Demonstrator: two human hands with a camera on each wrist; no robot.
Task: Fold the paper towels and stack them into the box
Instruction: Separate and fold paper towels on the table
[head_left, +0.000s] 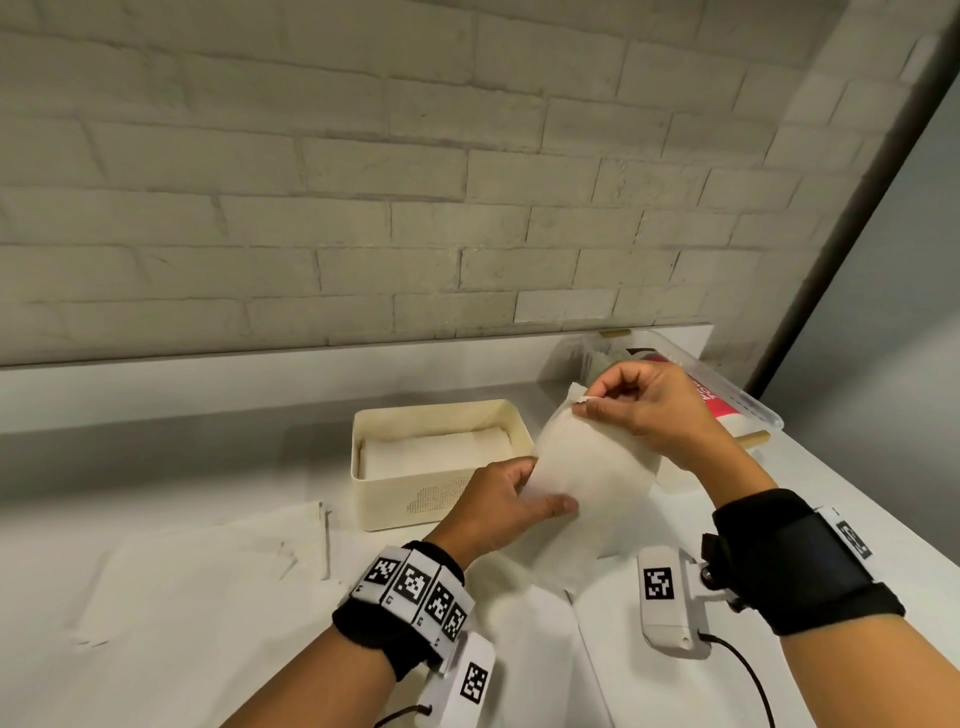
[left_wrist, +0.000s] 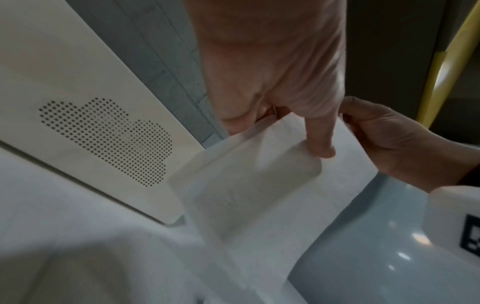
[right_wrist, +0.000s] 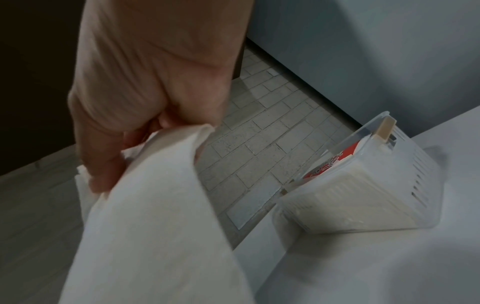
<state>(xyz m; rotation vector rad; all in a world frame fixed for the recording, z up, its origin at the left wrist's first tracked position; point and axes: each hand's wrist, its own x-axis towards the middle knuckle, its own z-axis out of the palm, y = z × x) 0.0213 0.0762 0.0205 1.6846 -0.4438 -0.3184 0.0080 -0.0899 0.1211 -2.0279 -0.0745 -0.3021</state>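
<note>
Head: paper towel (head_left: 587, 483) pinched between hands.

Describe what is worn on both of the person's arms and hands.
Both hands are bare, with no gloves or sleeves. The left wrist band is black, ringed by white tiles with black square codes. The right wrist band is black with one code tile. Each carries a white camera unit bearing a code and a black cable.
</note>
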